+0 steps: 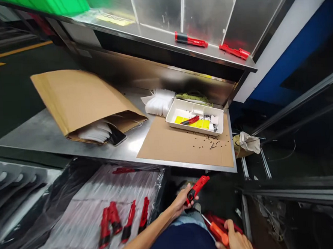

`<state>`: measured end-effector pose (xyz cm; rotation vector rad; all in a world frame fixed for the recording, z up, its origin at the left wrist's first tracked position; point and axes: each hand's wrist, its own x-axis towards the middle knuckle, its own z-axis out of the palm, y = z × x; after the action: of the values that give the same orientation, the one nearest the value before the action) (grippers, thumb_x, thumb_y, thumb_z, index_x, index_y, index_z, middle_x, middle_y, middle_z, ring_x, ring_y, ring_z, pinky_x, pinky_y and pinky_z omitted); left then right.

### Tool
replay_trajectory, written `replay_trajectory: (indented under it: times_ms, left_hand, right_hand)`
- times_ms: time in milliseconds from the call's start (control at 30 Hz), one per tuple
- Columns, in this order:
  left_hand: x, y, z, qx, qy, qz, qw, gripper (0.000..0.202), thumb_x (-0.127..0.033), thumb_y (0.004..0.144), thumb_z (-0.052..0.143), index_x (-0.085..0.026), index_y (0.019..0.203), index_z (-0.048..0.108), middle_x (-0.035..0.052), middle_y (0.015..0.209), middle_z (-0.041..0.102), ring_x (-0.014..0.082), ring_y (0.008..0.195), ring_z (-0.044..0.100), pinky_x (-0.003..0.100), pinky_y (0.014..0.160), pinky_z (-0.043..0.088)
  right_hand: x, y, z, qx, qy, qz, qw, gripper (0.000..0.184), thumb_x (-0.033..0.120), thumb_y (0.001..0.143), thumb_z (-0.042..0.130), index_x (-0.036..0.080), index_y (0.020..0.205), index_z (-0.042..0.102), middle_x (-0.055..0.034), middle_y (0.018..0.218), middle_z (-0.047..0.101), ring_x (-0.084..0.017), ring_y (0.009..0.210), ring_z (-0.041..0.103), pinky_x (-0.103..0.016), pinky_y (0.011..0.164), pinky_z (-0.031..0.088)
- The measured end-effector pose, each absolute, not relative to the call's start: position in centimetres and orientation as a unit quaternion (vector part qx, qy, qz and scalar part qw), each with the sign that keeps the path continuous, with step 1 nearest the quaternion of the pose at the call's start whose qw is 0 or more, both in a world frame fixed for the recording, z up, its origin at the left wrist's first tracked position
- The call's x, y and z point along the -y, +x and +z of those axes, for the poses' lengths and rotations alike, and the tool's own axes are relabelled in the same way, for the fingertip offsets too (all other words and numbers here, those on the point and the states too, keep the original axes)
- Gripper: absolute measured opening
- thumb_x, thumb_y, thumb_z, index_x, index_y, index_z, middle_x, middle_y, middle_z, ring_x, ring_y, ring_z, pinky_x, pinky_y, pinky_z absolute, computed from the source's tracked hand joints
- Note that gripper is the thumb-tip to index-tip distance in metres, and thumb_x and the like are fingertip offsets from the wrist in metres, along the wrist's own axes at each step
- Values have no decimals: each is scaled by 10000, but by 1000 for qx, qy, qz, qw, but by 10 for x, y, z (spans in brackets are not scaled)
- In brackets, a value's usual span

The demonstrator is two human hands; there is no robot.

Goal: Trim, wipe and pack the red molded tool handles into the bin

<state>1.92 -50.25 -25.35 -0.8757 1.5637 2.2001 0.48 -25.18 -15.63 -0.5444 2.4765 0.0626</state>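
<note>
My left hand (183, 201) is closed around a red and black plastic tool housing (199, 186), which tilts up to the right just off the table's front edge. In my right hand (238, 240), lower right, is a screwdriver with an orange handle (218, 232). Its thin shaft points up and left, below the housing and apart from it. More red pieces (237, 226) show behind the screwdriver, partly hidden. To my left, several red and black housings (130, 221) lie on rows of clear plastic sleeves (84, 212) in a lined box.
On the metal table (133, 141) lies a cardboard sheet (168, 147) with scattered small dark screws (207, 141). A white tray (172, 122) holds a red piece and yellow paper. Nearby are a big paper bag (85, 95), a phone (117, 137) and white sleeves (161, 102). Two red housings (191, 39) rest on the shelf.
</note>
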Motion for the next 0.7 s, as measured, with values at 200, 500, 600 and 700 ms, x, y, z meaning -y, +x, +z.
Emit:
replay_trajectory:
  times_ms: [200,500,600,700]
  left_hand:
    - [487,30,-263,-539,-315,766,156,773,-751,843,462,-146,1306,593,50,746,702,108,445,498,212,408,314]
    - [487,48,-251,-574,-298,752,132,629,-640,800,630,-186,1230,698,3,695,645,113,476,469,226,435,322]
    - [490,48,-250,-538,-295,776,147,640,-606,760,706,-184,1241,679,6,726,658,107,485,488,213,425,318]
    - [502,52,-248,-469,-294,811,190,610,-563,747,750,-163,1201,677,20,711,675,95,439,479,203,386,293]
  right_hand:
    - [276,-28,-103,-911,-267,48,311,268,286,952,573,138,1169,522,-157,947,744,-301,948,733,-322,762,512]
    - [269,-63,-91,-924,-248,30,291,271,283,955,579,102,1138,498,-200,979,727,-338,968,716,-338,746,469]
    - [259,-66,-86,-921,-253,21,295,240,299,959,579,121,1101,502,-186,978,727,-332,969,716,-328,733,458]
    - [248,-68,-79,-918,-254,17,303,242,311,960,583,122,1090,507,-180,970,730,-337,957,718,-323,711,448]
